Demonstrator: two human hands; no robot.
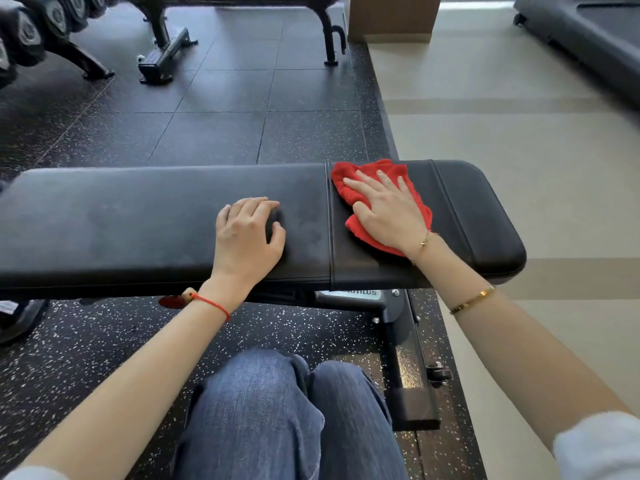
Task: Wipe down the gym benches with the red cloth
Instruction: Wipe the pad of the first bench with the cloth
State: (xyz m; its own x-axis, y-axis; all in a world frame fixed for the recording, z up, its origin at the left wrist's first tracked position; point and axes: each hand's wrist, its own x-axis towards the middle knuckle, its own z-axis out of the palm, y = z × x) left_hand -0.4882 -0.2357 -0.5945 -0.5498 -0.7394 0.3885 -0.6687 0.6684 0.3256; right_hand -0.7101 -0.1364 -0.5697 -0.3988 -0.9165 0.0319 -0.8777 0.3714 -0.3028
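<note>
Mid-wipe, I judged: right hand [388, 211] pressed flat, fingers straight, on the cloth [374, 199] atop the bench's [138, 220] short pad; left hand [247, 230], loosely curled and empty, braced the surface. Next, sweep leftward.

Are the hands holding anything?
Nothing is gripped. The right hand presses flat on the middle of the red cloth; the left hand rests on the bench.

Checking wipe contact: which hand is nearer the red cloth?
Right. The right hand lies flat on the red cloth, pressing it onto the bench. The left hand rests on the bare pad to the cloth's left, apart from it.
</note>
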